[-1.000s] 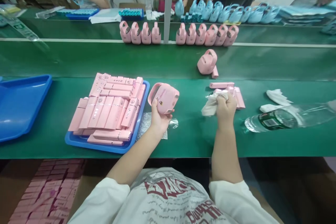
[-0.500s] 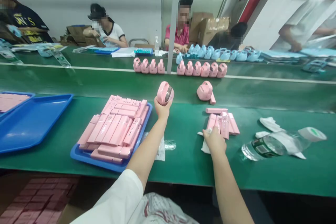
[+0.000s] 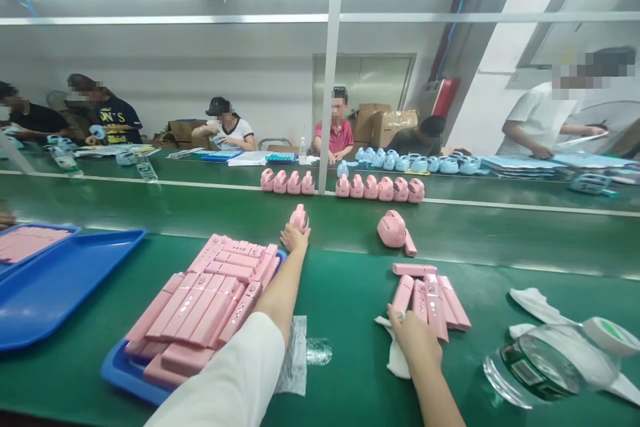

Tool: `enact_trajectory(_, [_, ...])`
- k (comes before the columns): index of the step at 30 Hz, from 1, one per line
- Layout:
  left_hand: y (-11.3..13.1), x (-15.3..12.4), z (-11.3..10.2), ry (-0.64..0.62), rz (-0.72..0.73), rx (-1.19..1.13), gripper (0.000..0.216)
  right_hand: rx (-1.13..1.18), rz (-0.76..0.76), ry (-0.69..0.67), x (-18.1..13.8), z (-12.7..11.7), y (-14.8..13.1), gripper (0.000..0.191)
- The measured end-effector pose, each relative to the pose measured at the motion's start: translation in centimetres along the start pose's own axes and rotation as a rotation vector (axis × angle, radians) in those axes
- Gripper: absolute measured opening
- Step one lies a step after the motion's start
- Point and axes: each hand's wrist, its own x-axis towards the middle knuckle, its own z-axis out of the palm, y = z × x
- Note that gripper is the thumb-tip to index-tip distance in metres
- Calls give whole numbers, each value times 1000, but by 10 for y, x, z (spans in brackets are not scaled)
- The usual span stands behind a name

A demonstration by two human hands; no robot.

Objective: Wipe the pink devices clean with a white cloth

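My left hand [image 3: 295,238] reaches far forward with its fingers around a rounded pink plastic housing [image 3: 299,215] that has a loop handle. Whether the housing rests on the surface there, I cannot tell. Closer to me, my right hand [image 3: 417,341] pinches a crumpled white wipe [image 3: 399,355]. Just beyond its fingers lie several pink bar-shaped parts [image 3: 436,307]. Another pink housing [image 3: 392,229] stands farther off, with a pink bar leaning beside it. To my left, stacked pink bars [image 3: 200,310] fill a blue tray [image 3: 114,368].
Pink housings [image 3: 385,189] line the ledge across the bench. An empty-looking blue tray [image 3: 65,287] sits at left. At right, a clear bottle [image 3: 540,367] lies by white wipes [image 3: 537,303]. A clear wrapper [image 3: 319,351] is between my arms. Several people work opposite, near blue housings [image 3: 403,163].
My left hand has carried the pink housing forward, closer to the row on the ledge. My right hand stays by the bars with the wipe. The view has tilted up.
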Motion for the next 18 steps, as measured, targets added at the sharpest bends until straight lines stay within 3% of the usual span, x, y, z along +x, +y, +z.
enact_trajectory(2, [0,-10,-1,-35,6,54,67,7,-17,13,1,0,2,46])
enact_trajectory(5, [-3,-40,-7,-127,51,110,80,-62,60,-148,-5,-4,-4,41])
enact_trajectory(9, [-16,-114,-34,-374,149,127,91,-139,14,-330,-21,-5,-25,37])
enact_trajectory(11, [-25,-160,-61,-525,256,99,96,-159,-55,-386,-23,-1,-39,39])
enact_trajectory(14, [-37,-216,-117,-888,528,22,99,-170,-155,-441,-10,8,-67,39])
enact_trajectory(16, [-46,-235,-158,-1067,657,-107,99,-147,-208,-422,8,14,-91,37])
enact_trajectory(18, [-61,-236,-198,-1248,738,-242,86,-68,-269,-349,26,20,-117,33])
